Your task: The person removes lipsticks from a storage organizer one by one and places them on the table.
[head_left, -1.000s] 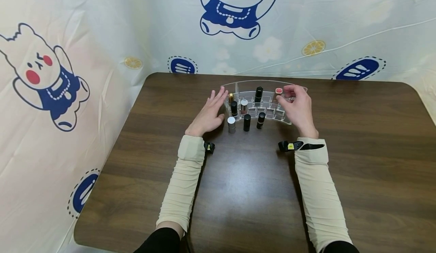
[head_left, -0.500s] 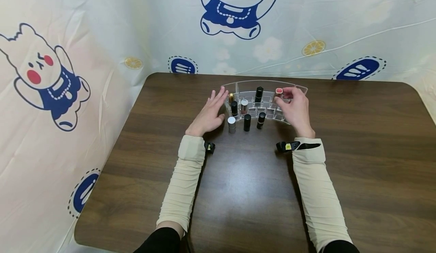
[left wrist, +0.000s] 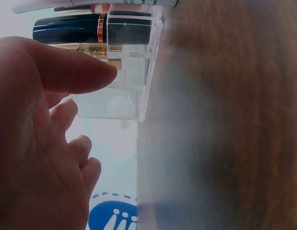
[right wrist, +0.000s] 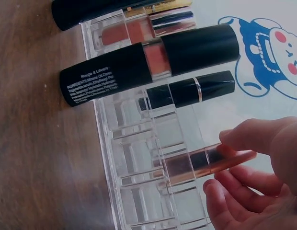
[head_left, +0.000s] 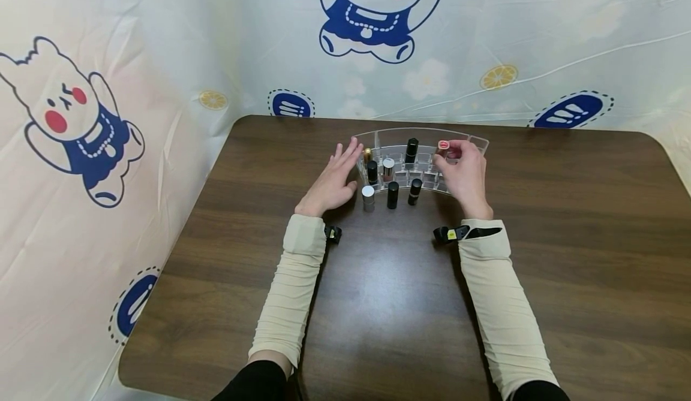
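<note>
A curved clear lipstick organizer [head_left: 426, 179] stands near the table's far edge, with several lipsticks upright in it. My right hand [head_left: 466, 170] pinches the upper part of a rose-gold lipstick [right wrist: 187, 165] with a red-marked top; its lower part sits in a back slot at the right. My left hand [head_left: 335, 179] lies with straight fingers along the organizer's left end. In the left wrist view, the thumb is beside a black lipstick [left wrist: 67, 28] with a copper band. A silver-capped lipstick [head_left: 388, 169] and a black lipstick [head_left: 412, 149] also stand in the slots.
In front of the organizer, on the brown table [head_left: 388, 305], stand a silver tube [head_left: 368, 199], a black tube [head_left: 393, 195] and a black lipstick with a window band [right wrist: 155, 62]. A cartoon-printed cloth [head_left: 243, 47] hangs behind and left of the table.
My right hand has shifted slightly left, its fingers drawing in around the rose-gold lipstick, which stays in its place. My left hand keeps its position at the organizer's end.
</note>
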`<state>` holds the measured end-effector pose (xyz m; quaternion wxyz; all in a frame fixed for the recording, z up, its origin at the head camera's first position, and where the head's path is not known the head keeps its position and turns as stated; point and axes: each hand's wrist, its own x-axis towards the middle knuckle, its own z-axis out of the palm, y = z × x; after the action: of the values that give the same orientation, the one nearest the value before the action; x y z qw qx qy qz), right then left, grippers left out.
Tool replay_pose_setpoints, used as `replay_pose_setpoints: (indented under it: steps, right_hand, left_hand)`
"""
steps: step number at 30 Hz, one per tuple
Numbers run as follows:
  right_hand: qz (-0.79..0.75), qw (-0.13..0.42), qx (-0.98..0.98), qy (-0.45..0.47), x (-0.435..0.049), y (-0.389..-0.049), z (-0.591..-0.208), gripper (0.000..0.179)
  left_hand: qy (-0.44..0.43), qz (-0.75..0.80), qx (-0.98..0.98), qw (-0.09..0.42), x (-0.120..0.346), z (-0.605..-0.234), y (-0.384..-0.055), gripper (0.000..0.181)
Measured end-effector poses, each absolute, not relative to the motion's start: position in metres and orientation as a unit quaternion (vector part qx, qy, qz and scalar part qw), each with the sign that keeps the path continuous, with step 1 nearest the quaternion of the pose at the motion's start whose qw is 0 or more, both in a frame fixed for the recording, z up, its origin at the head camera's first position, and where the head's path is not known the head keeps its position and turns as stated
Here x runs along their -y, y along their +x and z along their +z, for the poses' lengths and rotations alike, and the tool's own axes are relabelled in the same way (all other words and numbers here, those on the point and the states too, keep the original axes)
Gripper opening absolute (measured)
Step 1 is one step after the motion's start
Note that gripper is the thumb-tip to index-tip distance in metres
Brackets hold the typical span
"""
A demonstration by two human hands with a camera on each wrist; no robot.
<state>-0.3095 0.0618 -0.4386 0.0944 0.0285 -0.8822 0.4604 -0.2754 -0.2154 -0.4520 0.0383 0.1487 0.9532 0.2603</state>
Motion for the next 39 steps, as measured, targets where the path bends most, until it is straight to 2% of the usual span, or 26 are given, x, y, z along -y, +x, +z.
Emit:
replay_pose_setpoints:
  steps: [16,30,39]
  right_hand:
    - [0.453,0.110,0.884,0.026,-0.0565,-0.3089,-0.4434,0.034]
    - [0.453,0.101,0.885,0.025,-0.0581,-0.3078,-0.4426,0.034]
    - [0.452,0.102,0.886,0.029,-0.0597,-0.3076,-0.4403,0.032]
  left_hand:
    - [0.152,0.259,-0.953,0.031,0.2175,-0.4562,-0.2760,0.078]
    - [0.151,0.243,-0.958,0.030,0.2165,-0.4554,-0.2762,0.080]
    - [0.140,0.221,-0.965,0.027,0.2131,-0.4521,-0.2761,0.072]
